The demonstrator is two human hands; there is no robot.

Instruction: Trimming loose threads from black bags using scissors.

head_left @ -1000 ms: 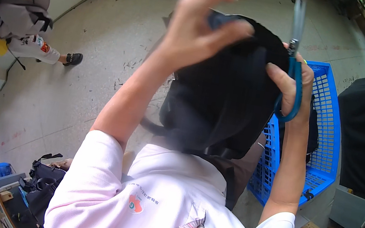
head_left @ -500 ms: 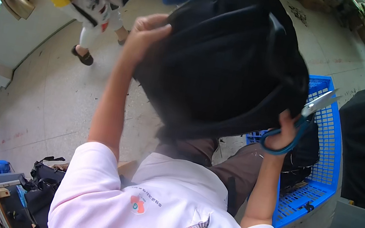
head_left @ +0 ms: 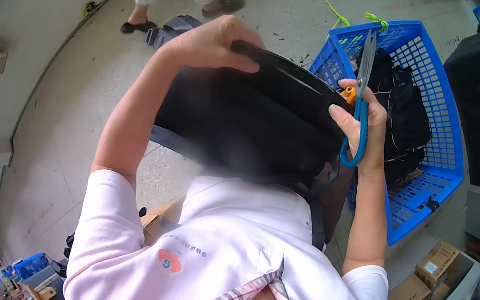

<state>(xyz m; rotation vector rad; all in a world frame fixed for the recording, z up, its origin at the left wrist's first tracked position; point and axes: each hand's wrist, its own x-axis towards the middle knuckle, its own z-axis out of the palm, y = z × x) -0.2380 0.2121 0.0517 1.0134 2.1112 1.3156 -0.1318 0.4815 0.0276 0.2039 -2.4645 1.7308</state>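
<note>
Our left hand (head_left: pixel 210 45) grasps the upper edge of a black bag (head_left: pixel 240 114), held in front of our white shirt (head_left: pixel 247 215). Our right hand (head_left: pixel 368 124) grips its right end plus blue-handled scissors (head_left: pixel 360 107), blades up, beside a blue basket (head_left: pixel 442 131).

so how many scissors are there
1 pair: the teal-handled scissors in the right hand, near the black bag. Others could be hidden in the blue basket.

Workshop (scissors (head_left: pixel 361 102), crate (head_left: pixel 452 133), boxes (head_left: pixel 408 297))
</note>
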